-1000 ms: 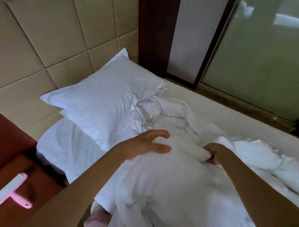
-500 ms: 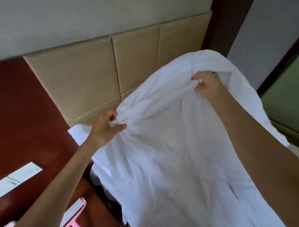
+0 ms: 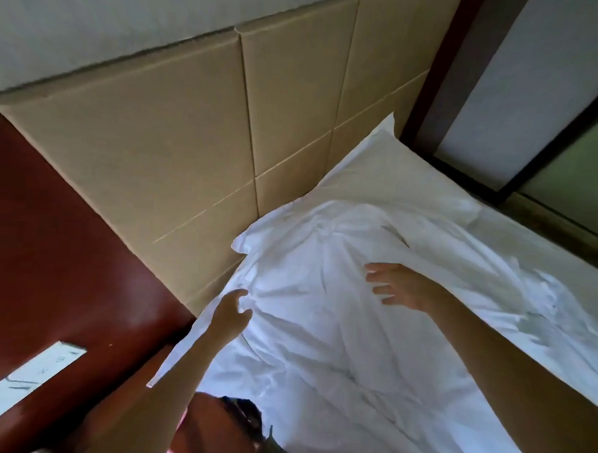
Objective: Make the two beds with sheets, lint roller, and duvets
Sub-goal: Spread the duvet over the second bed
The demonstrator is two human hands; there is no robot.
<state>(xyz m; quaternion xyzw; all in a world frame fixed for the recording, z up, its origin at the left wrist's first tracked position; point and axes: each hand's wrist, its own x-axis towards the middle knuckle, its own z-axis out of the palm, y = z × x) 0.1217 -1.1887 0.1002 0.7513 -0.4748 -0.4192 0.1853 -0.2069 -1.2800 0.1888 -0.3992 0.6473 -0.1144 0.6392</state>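
Nearest, at the left: red-brown wooden surface (image 3: 50,249) with a white strip (image 3: 27,382) lying on it. Just right of it, two bare forearms reaching away over the bed. Left hand (image 3: 230,317) at the near left edge of the white sheet (image 3: 336,358), fingers curved against a fold there, thumb a little apart from them; pinching or only touching, not possible to tell through the blur. Right hand (image 3: 403,287) more to the right and a little farther, palm down over the middle of the sheet, fingers straight and spread apart, holding nothing. Sheet itself rumpled and spread across the bed, from the near edge up to the head, its far part lying over the near side of a white pillow (image 3: 389,172). Pillow at the head of the bed, against a beige padded headboard (image 3: 192,136) made of square panels. Farthest, at the right: dark wooden post (image 3: 445,61), then a pale wall panel, then greenish glass (image 3: 584,163) in a dark frame.
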